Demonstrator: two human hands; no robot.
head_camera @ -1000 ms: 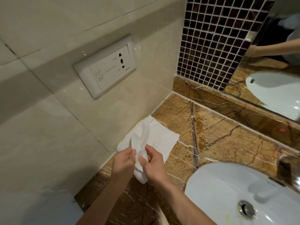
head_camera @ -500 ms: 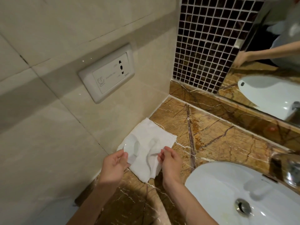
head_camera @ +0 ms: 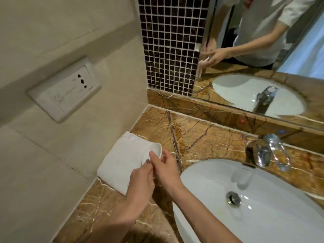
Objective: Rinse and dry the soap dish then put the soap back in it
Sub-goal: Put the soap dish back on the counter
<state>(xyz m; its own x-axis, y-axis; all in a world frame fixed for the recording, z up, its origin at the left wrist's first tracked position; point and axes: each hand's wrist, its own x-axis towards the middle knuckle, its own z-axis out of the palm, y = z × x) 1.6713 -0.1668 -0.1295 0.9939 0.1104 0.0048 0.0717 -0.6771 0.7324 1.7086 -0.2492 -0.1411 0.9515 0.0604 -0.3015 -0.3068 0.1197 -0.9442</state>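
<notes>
Both hands over white towel (head_camera: 122, 163) on marble worktop (head_camera: 201, 137), left hand (head_camera: 140, 181) and right hand (head_camera: 166, 169) fingers pinching clear soap dish (head_camera: 157, 149).

light: warm, dim-even | glare: basin (head_camera: 263, 216) | blur: faucet (head_camera: 266, 151), hands | edges: wide-angle bowing

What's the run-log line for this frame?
stage: drying | soap dish: held by both hands over white towel | left hand, right hand: gripping dish | soap: not seen
</notes>
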